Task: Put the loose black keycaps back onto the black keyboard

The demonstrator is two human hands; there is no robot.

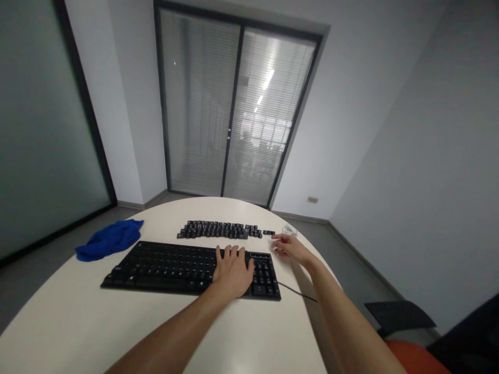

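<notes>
A black keyboard (167,267) lies on the white table, most of its keys in place. My left hand (234,270) rests flat on its right half, fingers spread over the keys and covering some of them. Beyond the keyboard, loose black keycaps (218,229) are laid out in rows, with a few small keycaps (268,232) set apart at the right end. My right hand (288,246) hovers just right of these, fingers loosely bent and apart, with nothing plainly held. Behind it sits a small whitish, see-through item (289,229), partly hidden.
A crumpled blue cloth (111,240) lies at the left of the rounded table (234,332). The keyboard's cable (298,293) runs off the right edge under my right arm. A chair (401,314) with a dark back and orange seat stands at the lower right.
</notes>
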